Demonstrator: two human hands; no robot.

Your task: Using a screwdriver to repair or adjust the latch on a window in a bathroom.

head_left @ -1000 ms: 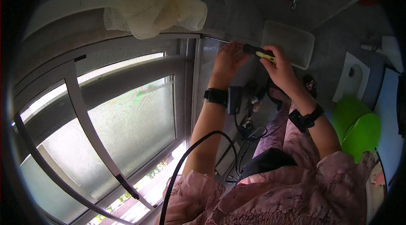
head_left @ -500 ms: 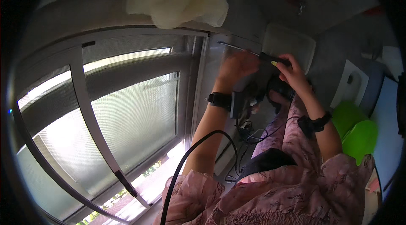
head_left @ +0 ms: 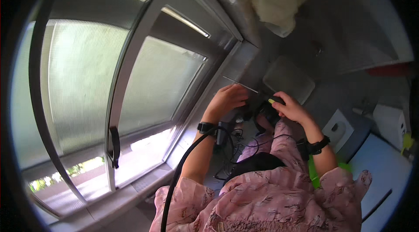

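Note:
A screwdriver (head_left: 250, 88) with a dark handle and a long thin metal shaft points left toward the wall beside the window. Its handle is held in my right hand (head_left: 291, 108), with the thumb lying along it. Just below the shaft is my left hand (head_left: 226, 101), its fingers stretched to the right and holding nothing that I can see. Whether its fingertips touch the shaft, I cannot tell. The tip of the shaft reaches out past the left hand.
On the left is a sliding window (head_left: 161, 83) with frosted panes and a black handle (head_left: 114, 147). A pale bag (head_left: 281, 3) hangs at the top. Ahead sits a translucent bin (head_left: 289, 77). A black cable (head_left: 178, 179) crosses my left arm. Green plastic (head_left: 313, 173) stands by my right elbow.
The view has turned and shifted. My left hand's fingers have straightened beside the shaft. The right hand still holds the screwdriver, which keeps pointing left.

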